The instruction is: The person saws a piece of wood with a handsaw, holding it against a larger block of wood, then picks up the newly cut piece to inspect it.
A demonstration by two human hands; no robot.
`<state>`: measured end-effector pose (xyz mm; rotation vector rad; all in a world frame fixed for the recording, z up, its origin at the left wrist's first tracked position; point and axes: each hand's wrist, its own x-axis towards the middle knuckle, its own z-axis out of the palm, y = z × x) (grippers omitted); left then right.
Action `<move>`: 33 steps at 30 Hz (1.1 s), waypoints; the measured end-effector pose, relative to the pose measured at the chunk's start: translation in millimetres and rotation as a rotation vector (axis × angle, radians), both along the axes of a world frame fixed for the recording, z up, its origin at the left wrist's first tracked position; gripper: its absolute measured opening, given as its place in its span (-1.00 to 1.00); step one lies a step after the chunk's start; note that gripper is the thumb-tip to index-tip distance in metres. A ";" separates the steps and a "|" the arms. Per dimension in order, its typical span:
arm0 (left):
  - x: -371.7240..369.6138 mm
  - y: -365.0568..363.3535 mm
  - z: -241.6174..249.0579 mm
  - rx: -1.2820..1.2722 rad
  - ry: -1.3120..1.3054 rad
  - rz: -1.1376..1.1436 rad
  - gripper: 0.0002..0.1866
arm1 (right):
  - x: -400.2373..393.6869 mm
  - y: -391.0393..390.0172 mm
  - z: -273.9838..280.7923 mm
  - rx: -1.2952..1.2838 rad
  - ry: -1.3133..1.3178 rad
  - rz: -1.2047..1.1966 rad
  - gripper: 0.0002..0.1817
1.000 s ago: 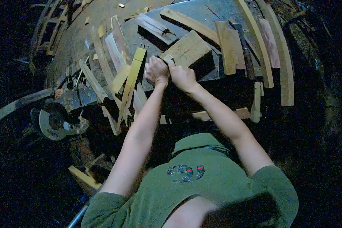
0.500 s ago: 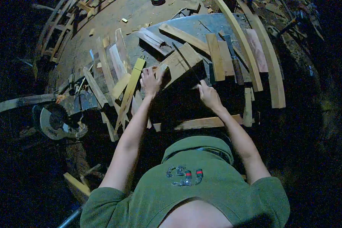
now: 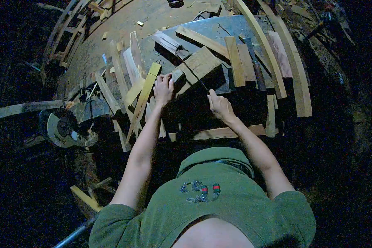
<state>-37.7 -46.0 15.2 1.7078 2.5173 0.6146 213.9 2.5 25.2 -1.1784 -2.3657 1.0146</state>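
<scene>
My right hand (image 3: 221, 106) is closed around the near end of a long, thin, dark rod-like tool (image 3: 197, 77). It slants up and left across the top of a thick wooden block (image 3: 203, 64). At the block's left side my left hand (image 3: 164, 89) grips a small wood piece (image 3: 178, 77), fingers curled over it. Left of that hand leans a yellowish wood strip (image 3: 148, 90) with a dark line across it. A split, weathered wood piece (image 3: 169, 43) lies just beyond the block, near the tool's far end.
Several wood strips (image 3: 234, 62) lie to the right beside a dark-bladed chisel-like tool (image 3: 256, 66). Long curved boards (image 3: 295, 70) extend further right. A circular saw (image 3: 61, 128) stands at the left. A blue-grey sheet (image 3: 219, 27) covers part of the work surface.
My right hand has moved left and slightly up, shifting the tool leftward over the block. My left hand stays by the small wood piece.
</scene>
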 end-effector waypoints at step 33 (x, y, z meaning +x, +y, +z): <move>24.8 48.9 -25.2 -0.057 0.403 0.542 -0.79 | -101.2 10.3 -11.0 0.253 -0.163 0.080 -0.88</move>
